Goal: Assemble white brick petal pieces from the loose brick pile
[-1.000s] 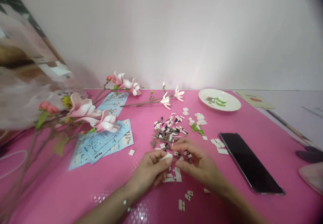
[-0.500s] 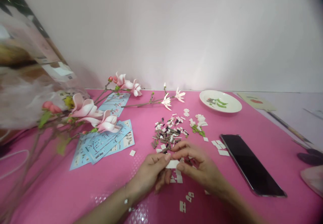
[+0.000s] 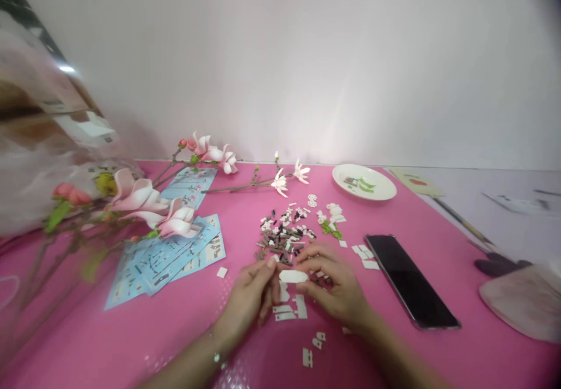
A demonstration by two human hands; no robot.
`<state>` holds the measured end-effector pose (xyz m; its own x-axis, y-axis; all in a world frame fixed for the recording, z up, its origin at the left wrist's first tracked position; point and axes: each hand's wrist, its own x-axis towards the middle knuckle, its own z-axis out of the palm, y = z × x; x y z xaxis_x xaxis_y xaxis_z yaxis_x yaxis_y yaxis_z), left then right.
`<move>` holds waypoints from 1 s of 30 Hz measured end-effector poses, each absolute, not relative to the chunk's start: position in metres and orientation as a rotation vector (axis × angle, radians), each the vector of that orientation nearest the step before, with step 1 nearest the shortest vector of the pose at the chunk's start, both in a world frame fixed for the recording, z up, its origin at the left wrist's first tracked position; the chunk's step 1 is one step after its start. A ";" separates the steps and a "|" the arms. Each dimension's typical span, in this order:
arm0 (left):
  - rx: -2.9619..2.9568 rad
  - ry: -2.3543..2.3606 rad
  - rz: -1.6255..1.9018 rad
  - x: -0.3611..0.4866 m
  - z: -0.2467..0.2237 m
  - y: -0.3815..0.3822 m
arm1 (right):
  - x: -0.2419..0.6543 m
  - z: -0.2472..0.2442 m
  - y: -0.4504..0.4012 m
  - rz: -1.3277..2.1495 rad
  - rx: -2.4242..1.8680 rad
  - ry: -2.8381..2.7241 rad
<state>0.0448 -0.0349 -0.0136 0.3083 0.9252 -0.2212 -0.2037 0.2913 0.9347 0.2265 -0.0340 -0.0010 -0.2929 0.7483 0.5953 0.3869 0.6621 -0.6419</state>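
A flat white elongated building piece with angled ends is held up between my hands, over the pink tabletop. My right hand pinches its right end between thumb and fingers. At the other end, the closed fingers of my left hand meet the piece; their exact grip is partly hidden. Below lie several loose white flat pieces, with more small white pieces nearer me. Just beyond my fingers spreads a pile of small brown, white and black building pieces.
Built magnolia branches lie at left over blue instruction sheets; a smaller flower branch lies farther back. To the right are a black phone and a white plate holding green pieces. Green pieces sit beside the pile.
The view has shifted, so the table things appear farther left. The white piece has turned and shows its full angled outline, with my left thumb drawn back from its face.
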 end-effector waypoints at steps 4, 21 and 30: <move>0.985 0.998 1.123 0.040 -0.017 -0.031 | 0.228 -0.001 -0.031 0.334 -0.963 -1.858; 0.873 0.915 1.314 0.036 -0.035 -0.025 | 0.296 -0.009 -0.094 0.461 -1.751 -1.892; 1.390 1.011 1.333 0.032 -0.029 -0.036 | 0.287 -0.022 -0.103 0.186 -1.751 -1.977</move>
